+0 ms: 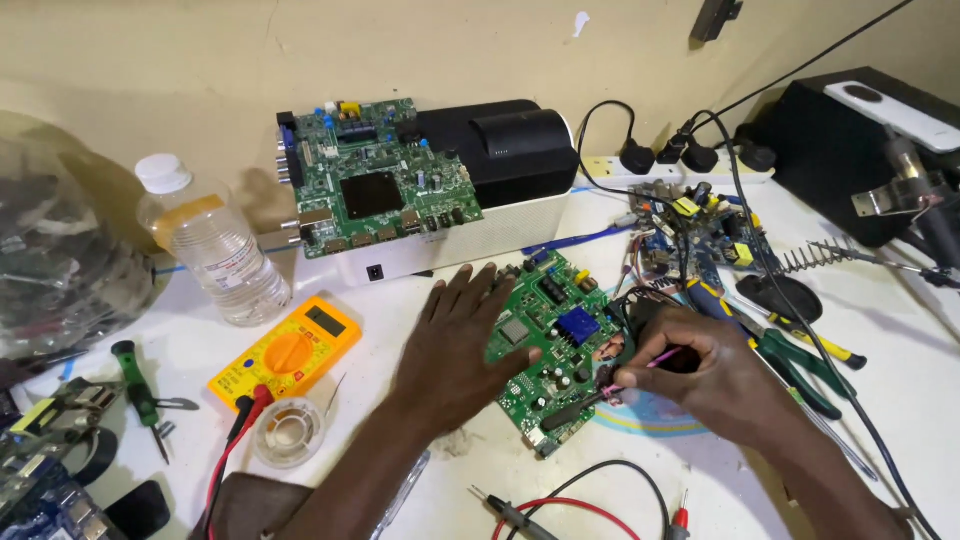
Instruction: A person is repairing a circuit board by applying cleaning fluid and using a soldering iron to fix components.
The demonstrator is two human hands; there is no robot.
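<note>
The right hand (715, 370) is closed in a pen grip on a slim pink-handled tool (640, 372), its tip set at the right edge of the green circuit board (550, 345), while the left hand (455, 345) lies flat and spread on the board's left part, pinning it to the bench (900, 350). The step is judged best served by firm downward pressure and a braced right wrist. The tool's tip and the part touched are hidden by fingers and dark wires (635, 305); the soldering iron stand (800, 265) is partly obscured.
</note>
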